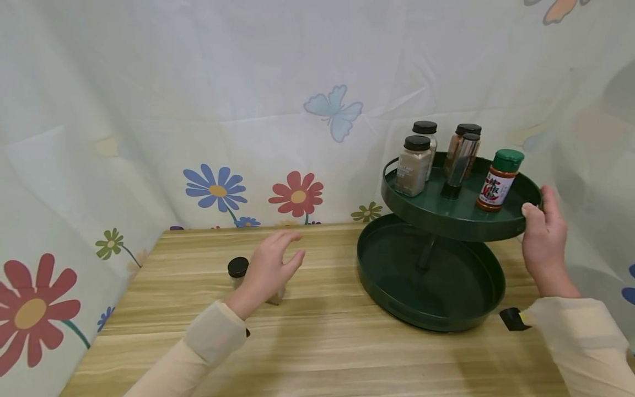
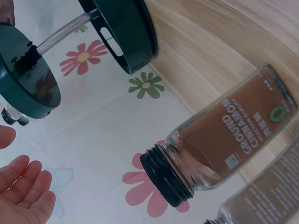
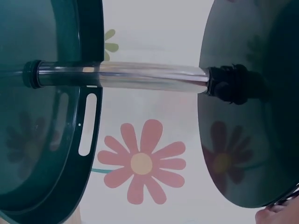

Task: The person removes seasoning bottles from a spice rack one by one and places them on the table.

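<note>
My right hand grips the rim of the upper tier of a dark green two-tier spice rack, thumb over the edge; only a bit of that hand shows in the right wrist view. To the left, my left hand hovers above the table, fingers loosely bent and holding nothing. Below it stand two spice jars, partly hidden by the hand and wrist: one shows its black lid. In the left wrist view, the nearer jar reads "Ground Cinnamon", and a second labelled jar is cut off beside it.
On the upper tier stand a spice jar with a black lid, a green-capped red spice bottle and several other containers. The lower tier shows its bare floor. A flower-printed curtain hangs behind the wooden table.
</note>
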Available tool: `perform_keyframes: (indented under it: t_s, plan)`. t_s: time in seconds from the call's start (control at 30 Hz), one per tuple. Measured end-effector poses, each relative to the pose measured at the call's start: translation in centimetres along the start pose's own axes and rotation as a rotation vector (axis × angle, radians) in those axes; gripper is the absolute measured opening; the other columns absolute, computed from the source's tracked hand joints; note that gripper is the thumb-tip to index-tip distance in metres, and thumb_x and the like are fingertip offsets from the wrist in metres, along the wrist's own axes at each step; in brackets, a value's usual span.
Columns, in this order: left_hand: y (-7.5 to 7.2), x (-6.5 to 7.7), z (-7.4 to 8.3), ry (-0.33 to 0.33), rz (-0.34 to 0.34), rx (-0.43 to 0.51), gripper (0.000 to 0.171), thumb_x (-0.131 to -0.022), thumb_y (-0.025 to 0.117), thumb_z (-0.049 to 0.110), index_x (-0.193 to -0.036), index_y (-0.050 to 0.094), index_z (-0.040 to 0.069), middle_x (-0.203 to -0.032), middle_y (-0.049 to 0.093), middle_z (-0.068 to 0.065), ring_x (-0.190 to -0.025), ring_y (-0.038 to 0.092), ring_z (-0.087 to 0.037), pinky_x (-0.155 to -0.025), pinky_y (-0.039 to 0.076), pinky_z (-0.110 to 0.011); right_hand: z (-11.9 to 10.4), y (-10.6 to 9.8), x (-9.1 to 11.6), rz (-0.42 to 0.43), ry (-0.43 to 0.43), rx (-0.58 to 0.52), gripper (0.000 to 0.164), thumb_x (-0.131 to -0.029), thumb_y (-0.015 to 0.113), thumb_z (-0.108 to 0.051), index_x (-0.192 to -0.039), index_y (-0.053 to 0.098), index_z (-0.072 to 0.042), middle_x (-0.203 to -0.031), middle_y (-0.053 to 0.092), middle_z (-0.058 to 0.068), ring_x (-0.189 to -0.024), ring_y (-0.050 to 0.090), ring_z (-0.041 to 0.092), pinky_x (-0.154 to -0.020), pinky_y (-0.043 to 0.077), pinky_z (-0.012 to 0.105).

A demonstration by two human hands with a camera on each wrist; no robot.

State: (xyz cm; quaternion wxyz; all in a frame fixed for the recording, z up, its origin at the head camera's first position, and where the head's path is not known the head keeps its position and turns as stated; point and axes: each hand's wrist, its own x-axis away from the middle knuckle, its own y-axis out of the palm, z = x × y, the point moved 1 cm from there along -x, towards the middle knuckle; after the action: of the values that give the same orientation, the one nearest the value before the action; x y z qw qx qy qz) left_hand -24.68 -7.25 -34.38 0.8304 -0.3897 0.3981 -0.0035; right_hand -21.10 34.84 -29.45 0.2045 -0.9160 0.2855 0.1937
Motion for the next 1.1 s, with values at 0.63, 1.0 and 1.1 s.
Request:
perform_keyframes:
  t_s: [0.63,1.0,1.1]
  plan:
    - [-0.3,0.7,-0.2,-0.019,0.006,0.020,0.024,-0.082,0.064,0.018,-0.103,0.062,0.007,-0.104,0.063,-0.006,-0.099,0.057,-0.021,-0.082,0.050,-0.039,-3.9,2.7,3.7,0.215,-0.597,0.115,0.031,-0.084,0.045,-0.007,-0.105,0.056,0.013,-0.126,0.048,0.027,-0.126,0.035,0.030,-0.109,0.020,0.045]
    - [0.0,0.9,-0.1,-0.014,0.005,0.024,0.024,-0.082,0.064,0.018,-0.103,0.062,0.008,-0.102,0.063,-0.005,-0.096,0.058,-0.020,-0.079,0.051,-0.039,-4.0,4.1,4.4,0.128,-0.764,0.252,0.024,-0.086,0.052,-0.014,-0.090,0.065,0.005,-0.090,0.064,0.026,-0.097,0.053,0.038,-0.105,0.017,0.055]
    - [0.1,1.0,-0.1,-0.015,0.008,0.029,0.023,-0.082,0.064,0.018,-0.102,0.062,0.008,-0.101,0.064,-0.006,-0.096,0.058,-0.020,-0.079,0.051,-0.039,-4.0,4.1,4.3,0.137,-0.773,0.250,0.022,-0.084,0.054,-0.014,-0.082,0.065,0.005,-0.082,0.064,0.025,-0.091,0.054,0.037,-0.104,0.019,0.055]
